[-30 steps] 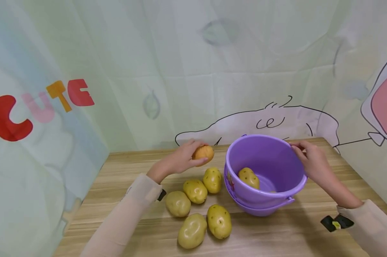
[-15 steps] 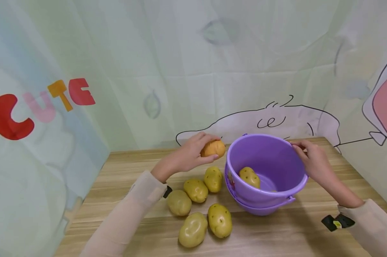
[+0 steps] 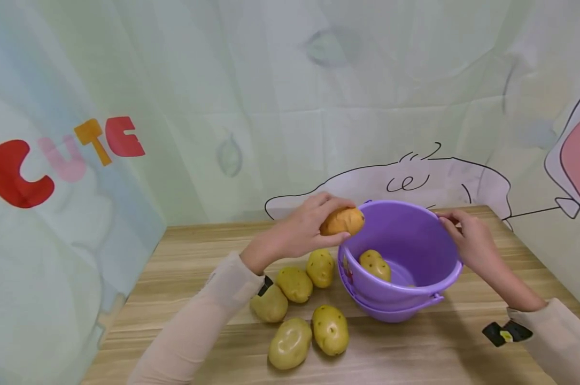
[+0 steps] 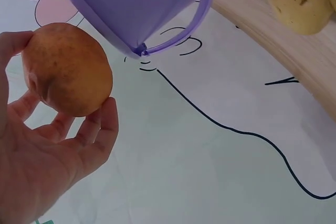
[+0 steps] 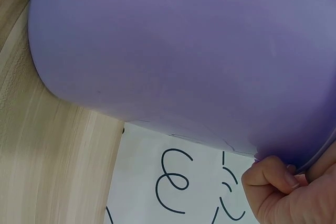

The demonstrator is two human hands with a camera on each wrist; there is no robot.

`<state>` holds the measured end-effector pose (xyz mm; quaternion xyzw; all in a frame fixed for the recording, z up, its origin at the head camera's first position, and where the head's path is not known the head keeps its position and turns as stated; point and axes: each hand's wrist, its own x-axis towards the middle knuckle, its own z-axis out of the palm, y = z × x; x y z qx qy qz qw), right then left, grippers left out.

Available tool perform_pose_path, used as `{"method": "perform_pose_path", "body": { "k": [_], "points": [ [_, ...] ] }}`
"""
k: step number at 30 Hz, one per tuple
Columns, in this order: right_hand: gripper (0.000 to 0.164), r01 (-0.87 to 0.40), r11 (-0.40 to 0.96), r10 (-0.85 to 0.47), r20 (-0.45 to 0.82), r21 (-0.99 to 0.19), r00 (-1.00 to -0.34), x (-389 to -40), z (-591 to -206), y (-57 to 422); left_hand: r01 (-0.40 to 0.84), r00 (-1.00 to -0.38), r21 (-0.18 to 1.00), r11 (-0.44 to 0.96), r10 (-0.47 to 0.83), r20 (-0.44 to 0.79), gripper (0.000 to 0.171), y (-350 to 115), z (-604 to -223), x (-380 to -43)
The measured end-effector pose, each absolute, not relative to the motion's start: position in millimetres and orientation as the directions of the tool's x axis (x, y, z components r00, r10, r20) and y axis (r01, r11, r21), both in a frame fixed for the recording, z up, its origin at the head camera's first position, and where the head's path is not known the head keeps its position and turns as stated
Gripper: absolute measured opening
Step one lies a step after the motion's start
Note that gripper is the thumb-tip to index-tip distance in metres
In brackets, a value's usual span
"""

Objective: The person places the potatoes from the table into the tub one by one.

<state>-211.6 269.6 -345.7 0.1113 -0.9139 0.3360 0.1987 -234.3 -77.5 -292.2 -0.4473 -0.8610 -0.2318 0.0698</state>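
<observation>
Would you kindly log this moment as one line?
left hand: holds orange-brown potato-like item near purple bucket | right hand: grips bucket rim | inside: yellow potato | table: five yellow potatoes

On the pale brown wood-grain table (image 3: 188, 254) stands one round purple plastic bucket (image 3: 417, 246), toward the far right corner. Five oval yellowish potatoes (image 3: 330, 330) lie beside it, on the side of the left edge.

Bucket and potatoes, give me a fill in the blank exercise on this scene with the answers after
The right hand grips the ____ bucket.
On the table, ____ yellow potatoes lie outside the bucket.
The orange-brown item is in the ____ hand.
The letters on the backdrop spell ____.
Missing words: purple; five; left; CUTE.
</observation>
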Motion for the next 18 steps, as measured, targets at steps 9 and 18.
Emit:
{"method": "perform_pose_path", "body": {
  "k": [9,18],
  "points": [
    [0.022,-0.333,0.753,-0.069,0.435,-0.567,-0.898,-212.0,-345.7,270.2,0.810,-0.576,0.359,0.464,0.748,0.331,0.052,-62.2,-291.6,-231.0],
    [0.023,-0.329,0.744,-0.065,0.427,-0.581,-0.902,-212.4,-346.5,270.8,0.822,-0.554,0.350,0.450,0.774,0.306,0.054,-49.0,-296.5,-227.8]
  ]
}}
